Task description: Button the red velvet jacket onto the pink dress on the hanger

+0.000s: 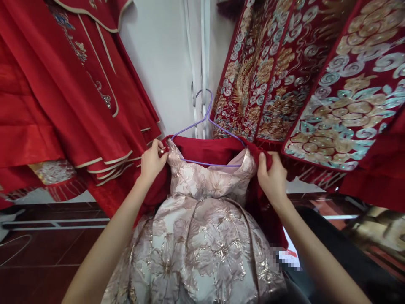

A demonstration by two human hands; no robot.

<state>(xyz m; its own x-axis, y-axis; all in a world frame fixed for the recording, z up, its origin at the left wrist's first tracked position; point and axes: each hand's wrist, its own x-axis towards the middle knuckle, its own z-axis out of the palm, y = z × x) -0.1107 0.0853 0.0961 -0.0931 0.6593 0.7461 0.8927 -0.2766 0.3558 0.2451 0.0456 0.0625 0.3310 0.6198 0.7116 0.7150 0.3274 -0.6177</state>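
Note:
A pale pink floral brocade dress [202, 236] hangs on a purple wire hanger [207, 122] hooked on a white wall rail. A dark red garment [209, 150] lies behind it on the same hanger. My left hand [152, 160] is closed on the red cloth at the dress's left shoulder. At the right shoulder, my right hand [271, 176] pinches the red cloth.
Plain red embroidered robes [63, 93] hang at the left. Heavy red panels with gold and silver cloud embroidery [316, 80] hang at the right. A white wall [164, 63] is behind. Dark red floor tiles [47, 253] lie below.

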